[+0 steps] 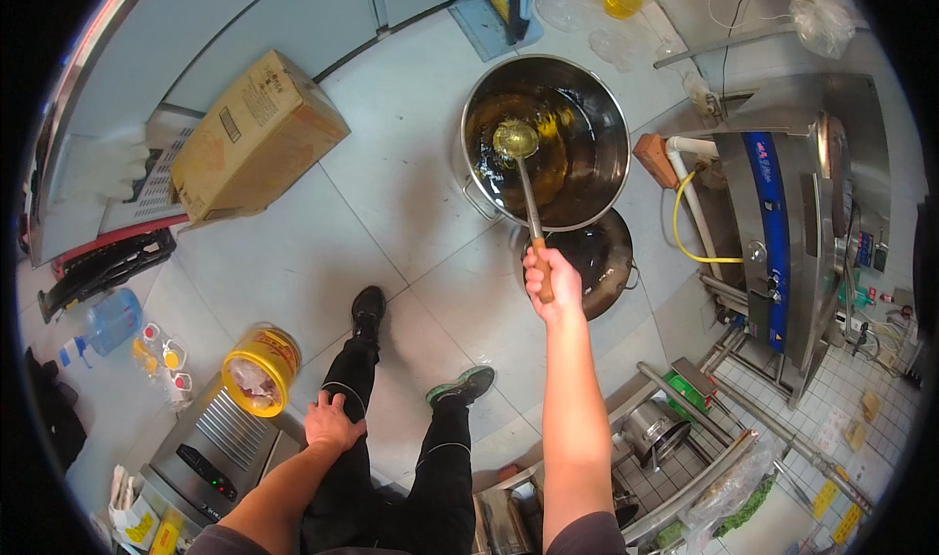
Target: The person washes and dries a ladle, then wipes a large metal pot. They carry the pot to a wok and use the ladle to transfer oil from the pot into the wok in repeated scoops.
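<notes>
My right hand (555, 280) grips the wooden handle of a long metal ladle (530, 195). The ladle's bowl, filled with yellowish liquid, is over the inside of a large stainless steel stockpot (473, 188) on the floor. Dark, shiny amber liquid, which looks like oil, covers the pot's bottom; whether the ladle touches it I cannot tell. Partly under the near side of the pot's outline lies a dark wok (605, 269) with a loop handle. My left hand (334, 423) rests on my left knee with its fingers spread, holding nothing.
A cardboard box (257, 140) and a yellow bucket (286, 349) holding a plastic bag stand to the left. At the back are a blue dustpan (477, 27) and plastic bags. On the right, a steel appliance (733, 188) has a yellow hose (678, 225); a steel rack (704, 496) is nearer me.
</notes>
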The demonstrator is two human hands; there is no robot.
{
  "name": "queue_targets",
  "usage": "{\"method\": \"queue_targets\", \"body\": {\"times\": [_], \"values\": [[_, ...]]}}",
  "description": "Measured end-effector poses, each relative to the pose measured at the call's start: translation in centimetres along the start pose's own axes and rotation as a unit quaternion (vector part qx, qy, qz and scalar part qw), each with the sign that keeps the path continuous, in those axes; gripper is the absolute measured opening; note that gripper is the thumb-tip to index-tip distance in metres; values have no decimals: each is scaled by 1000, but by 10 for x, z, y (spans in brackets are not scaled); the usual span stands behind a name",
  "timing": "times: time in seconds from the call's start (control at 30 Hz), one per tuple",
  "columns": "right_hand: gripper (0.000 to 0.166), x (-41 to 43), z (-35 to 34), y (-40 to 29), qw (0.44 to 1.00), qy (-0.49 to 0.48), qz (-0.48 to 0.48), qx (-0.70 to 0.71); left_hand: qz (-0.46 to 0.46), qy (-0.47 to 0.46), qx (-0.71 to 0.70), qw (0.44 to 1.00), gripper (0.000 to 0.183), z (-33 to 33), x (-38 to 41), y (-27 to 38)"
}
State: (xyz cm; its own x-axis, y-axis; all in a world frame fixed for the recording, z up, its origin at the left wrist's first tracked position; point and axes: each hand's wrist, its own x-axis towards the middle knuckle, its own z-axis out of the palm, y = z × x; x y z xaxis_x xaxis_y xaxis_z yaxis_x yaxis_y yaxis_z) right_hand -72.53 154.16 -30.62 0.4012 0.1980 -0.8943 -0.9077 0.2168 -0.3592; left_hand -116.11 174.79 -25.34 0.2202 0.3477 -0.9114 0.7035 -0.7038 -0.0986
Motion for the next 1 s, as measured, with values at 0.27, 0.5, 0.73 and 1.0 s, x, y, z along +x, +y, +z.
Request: {"method": "queue_targets", "body": {"times": [0.27,0.5,0.73,1.0], "values": [[28,-47,-23,35,997,-37,-26,69,-4,4,-2,1000,74,1,-3,2],[29,-88,-35,34,996,-36,-39,78,-8,7,-4,1000,73,5,-5,10],[29,-108,-54,34,994,-33,-29,98,-13,5,-5,1000,75,7,-9,18],[29,-115,-70,41,994,-24,-28,98,-15,7,3,1000,75,9,-10,23]]}}
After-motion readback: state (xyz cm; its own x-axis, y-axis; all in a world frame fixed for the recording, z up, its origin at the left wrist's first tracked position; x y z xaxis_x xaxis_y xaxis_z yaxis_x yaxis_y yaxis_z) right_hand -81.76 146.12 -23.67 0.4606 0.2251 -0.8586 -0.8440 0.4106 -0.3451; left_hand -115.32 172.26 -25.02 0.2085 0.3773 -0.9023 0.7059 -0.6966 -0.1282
